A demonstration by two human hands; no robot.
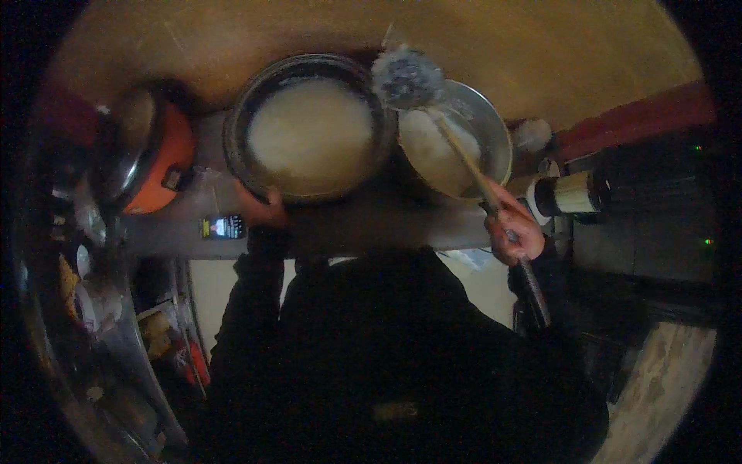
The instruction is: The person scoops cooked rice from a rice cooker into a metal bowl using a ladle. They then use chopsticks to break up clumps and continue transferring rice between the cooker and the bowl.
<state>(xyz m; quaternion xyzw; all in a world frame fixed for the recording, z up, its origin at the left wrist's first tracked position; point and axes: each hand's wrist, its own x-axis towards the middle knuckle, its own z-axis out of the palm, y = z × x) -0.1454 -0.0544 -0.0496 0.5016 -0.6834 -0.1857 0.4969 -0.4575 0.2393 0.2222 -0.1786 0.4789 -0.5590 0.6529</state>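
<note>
In my right hand [513,232] is the long handle of a skimmer [408,78], with the handle's dark end reaching back past my wrist. The skimmer's round head is raised above the gap between two vessels, and pale wet-looking stuff clings to it. Below and to the right of the head is a metal pot [499,124] with whitish contents partly behind the handle. Left of it stands a large dark round pan [232,133], filled with cloudy pale liquid [310,130]. My left hand [264,206] grips the near-left rim of this pan; its fingers are blurred.
An orange pot or cooker [165,156] stands at the left. A phone with a lit screen [223,227] lies near the counter's front edge. To the right is a jar-like container [571,194] with a pale band. A metal sink or counter [124,342] runs along the lower left.
</note>
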